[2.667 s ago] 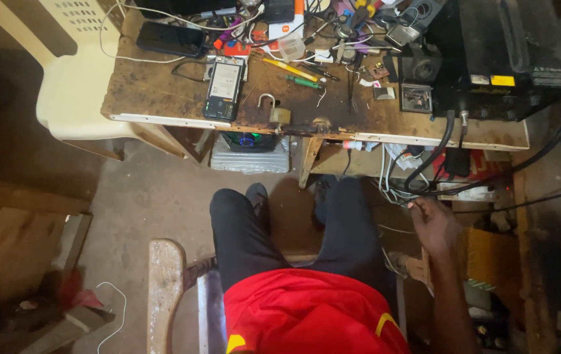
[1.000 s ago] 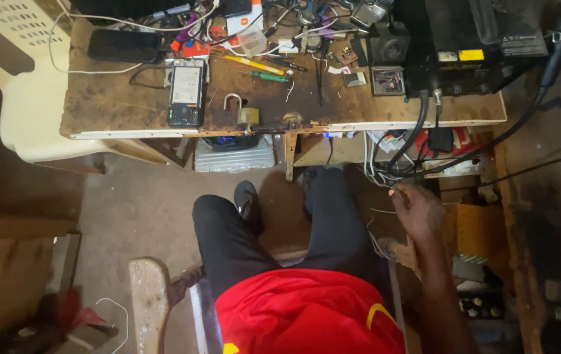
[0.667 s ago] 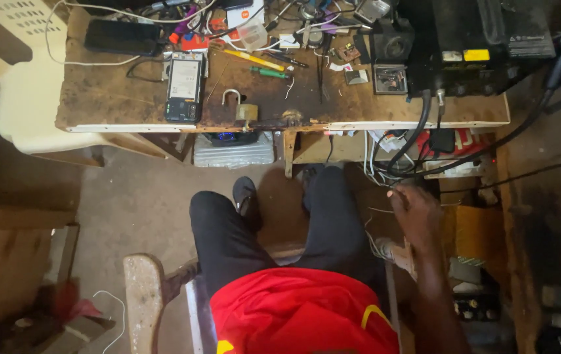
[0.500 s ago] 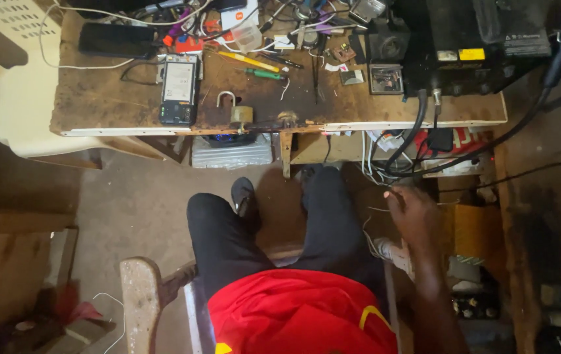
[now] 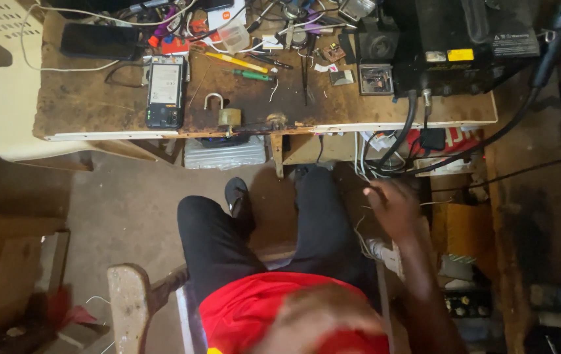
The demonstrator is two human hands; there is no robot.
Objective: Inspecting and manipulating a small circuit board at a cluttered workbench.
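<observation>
I sit at a worn wooden workbench (image 5: 110, 108), black trousers and a red shirt below me. My right hand (image 5: 395, 208) hangs beside my right knee, under the bench's right end, close to black cables (image 5: 398, 141) and thin white wires (image 5: 361, 239). It is blurred, with loosely curled fingers, and I see nothing in it. A brown blur at the bottom edge, over the red shirt, looks like my left hand (image 5: 323, 318). Its fingers cannot be made out. On the bench lie an opened phone (image 5: 164, 90) and a brass padlock (image 5: 228, 115).
A black phone (image 5: 100, 40), yellow and green screwdrivers (image 5: 238, 65), small circuit parts and tangled wires crowd the bench. A black equipment box (image 5: 464, 39) fills its right end. A white plastic chair (image 5: 1, 111) stands left, a wooden stool (image 5: 129, 305) lower left, boxes lower right.
The view has drifted a little. My right hand rose slightly toward the cables under the bench. A blurred brown shape, likely my left hand, has come in at the bottom.
</observation>
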